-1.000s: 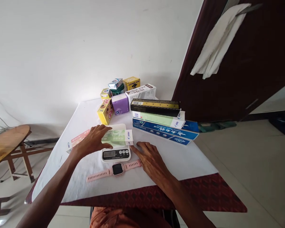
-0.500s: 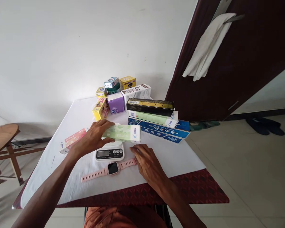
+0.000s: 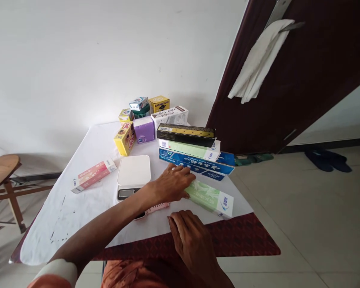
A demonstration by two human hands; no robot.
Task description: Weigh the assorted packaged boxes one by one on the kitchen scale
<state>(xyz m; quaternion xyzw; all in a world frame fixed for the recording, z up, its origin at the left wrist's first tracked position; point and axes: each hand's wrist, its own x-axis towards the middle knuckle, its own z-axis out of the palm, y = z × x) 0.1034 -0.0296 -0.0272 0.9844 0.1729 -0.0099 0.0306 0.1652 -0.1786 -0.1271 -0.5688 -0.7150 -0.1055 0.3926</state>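
My left hand [image 3: 173, 182] is closed around the left end of a light green box [image 3: 211, 198], at the right part of the white-covered table. Near the front edge my right hand [image 3: 192, 232] hovers or rests with fingers bent close together; whether anything is under them is hidden. A white kitchen scale [image 3: 134, 171] has a bare plate, and my left forearm covers part of its display. Beneath that forearm, a pink watch strap [image 3: 158, 207] partly shows. The pink box [image 3: 93, 175] lies left of the scale.
Behind my left hand are stacked a blue box [image 3: 198, 162], another green box and a black box [image 3: 186, 134]. Farther back stand a purple pack [image 3: 144, 130], a yellow box [image 3: 125, 139] and a white box [image 3: 170, 117]. A wooden stool [image 3: 1, 172] is at the left.
My left hand has carried the green box from above the scale to the right side of the table. My right hand has moved back toward the front edge.
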